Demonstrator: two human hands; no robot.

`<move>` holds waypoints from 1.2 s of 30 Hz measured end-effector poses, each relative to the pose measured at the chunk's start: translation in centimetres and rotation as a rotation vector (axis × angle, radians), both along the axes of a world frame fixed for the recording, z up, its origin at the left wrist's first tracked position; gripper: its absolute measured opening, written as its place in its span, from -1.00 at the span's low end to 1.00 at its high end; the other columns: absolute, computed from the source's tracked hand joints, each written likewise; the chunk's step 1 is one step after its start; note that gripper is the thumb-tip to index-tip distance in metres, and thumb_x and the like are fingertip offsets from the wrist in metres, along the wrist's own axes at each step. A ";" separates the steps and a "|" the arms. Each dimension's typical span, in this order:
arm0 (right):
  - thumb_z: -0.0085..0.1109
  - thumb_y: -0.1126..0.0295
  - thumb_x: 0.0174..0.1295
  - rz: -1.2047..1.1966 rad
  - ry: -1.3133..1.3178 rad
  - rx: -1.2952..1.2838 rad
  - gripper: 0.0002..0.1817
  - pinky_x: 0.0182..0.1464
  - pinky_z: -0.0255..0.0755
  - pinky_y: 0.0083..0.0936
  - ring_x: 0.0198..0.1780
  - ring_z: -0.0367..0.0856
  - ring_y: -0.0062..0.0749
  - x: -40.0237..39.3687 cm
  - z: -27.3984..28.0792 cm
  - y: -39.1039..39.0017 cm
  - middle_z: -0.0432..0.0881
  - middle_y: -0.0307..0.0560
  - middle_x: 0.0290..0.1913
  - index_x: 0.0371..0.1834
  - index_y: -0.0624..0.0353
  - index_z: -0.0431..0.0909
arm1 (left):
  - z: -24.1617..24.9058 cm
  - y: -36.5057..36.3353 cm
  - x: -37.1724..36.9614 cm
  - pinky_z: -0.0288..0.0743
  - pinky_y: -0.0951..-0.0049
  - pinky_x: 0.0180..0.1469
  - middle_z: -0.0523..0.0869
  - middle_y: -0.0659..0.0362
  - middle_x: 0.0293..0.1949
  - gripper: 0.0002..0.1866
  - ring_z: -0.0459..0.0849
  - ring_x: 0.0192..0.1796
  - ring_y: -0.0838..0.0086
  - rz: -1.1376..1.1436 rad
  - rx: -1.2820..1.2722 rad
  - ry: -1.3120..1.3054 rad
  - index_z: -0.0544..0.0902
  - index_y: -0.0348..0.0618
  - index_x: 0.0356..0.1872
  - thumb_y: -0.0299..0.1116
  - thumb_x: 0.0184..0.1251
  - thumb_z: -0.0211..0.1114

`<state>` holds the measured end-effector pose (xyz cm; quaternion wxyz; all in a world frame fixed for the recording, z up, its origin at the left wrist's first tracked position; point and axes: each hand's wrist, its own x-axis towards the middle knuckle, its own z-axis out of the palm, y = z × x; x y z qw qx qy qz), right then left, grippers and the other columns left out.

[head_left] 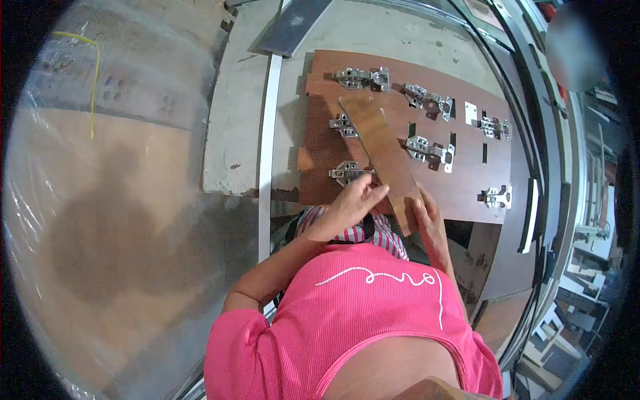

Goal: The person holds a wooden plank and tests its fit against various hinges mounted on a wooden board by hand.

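To my left, crinkled clear plastic covers a broad, flat, tan surface. My ribbed pink shirt, with white looping stitching or print, fills the near side. Ahead, the pale, rough, stained table bears a reddish-brown rectangular board, smooth-faced and pierced with dark, narrow slots. A straight white bar runs away from me beside the board's left side, towards a dark grey slab.

The brown strip is in my hands, over the middle and near edge of the board. It is long, flat, straight-edged and faintly glossy. Its long axis slants: the far end points ahead and left, the near end back towards me and slightly right. My right hand is clamped on its right edge near the close end. My left hand is at its left edge, thumb and fingers slightly apart; I cannot tell how firmly they touch.

Shiny metal hinges, with angular arms and cup ends, sit around the strip on the board.
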<state>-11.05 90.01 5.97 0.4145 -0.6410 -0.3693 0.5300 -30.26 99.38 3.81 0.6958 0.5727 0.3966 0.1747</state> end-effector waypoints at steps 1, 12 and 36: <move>0.01 0.21 0.35 -0.008 0.006 -0.009 -0.48 0.15 0.34 -0.50 0.13 0.47 -0.43 -0.2 0.0 -0.8 0.55 0.01 0.09 0.28 0.30 0.34 | -1.0 -1.1 0.5 0.43 0.51 -0.33 0.63 0.13 -0.35 -0.59 0.50 -0.37 0.59 0.064 -0.123 -0.159 0.49 -0.37 -0.14 -0.11 0.41 0.16; -0.01 0.13 0.34 -0.009 -0.060 -0.037 -0.47 0.21 0.31 -0.39 0.19 0.49 -0.25 -0.9 0.6 -1.9 0.56 0.10 0.11 0.26 0.25 0.36 | 1.5 -1.0 -0.4 0.48 0.43 -0.15 0.65 0.10 -0.29 -0.59 0.56 -0.24 0.55 -0.025 -0.103 0.040 0.53 -0.38 -0.15 -0.11 0.42 0.14; 0.02 0.17 0.36 -0.363 0.082 -0.082 -0.47 -0.08 0.40 -0.60 -0.13 0.48 -0.59 0.7 -2.1 -9.4 0.58 -0.15 -0.08 0.31 0.26 0.33 | -3.2 -3.3 5.6 0.42 0.23 -0.30 0.53 -0.16 -0.47 -0.52 0.58 -0.37 0.24 -0.306 0.094 0.125 0.43 -0.38 -0.37 -0.04 0.31 0.22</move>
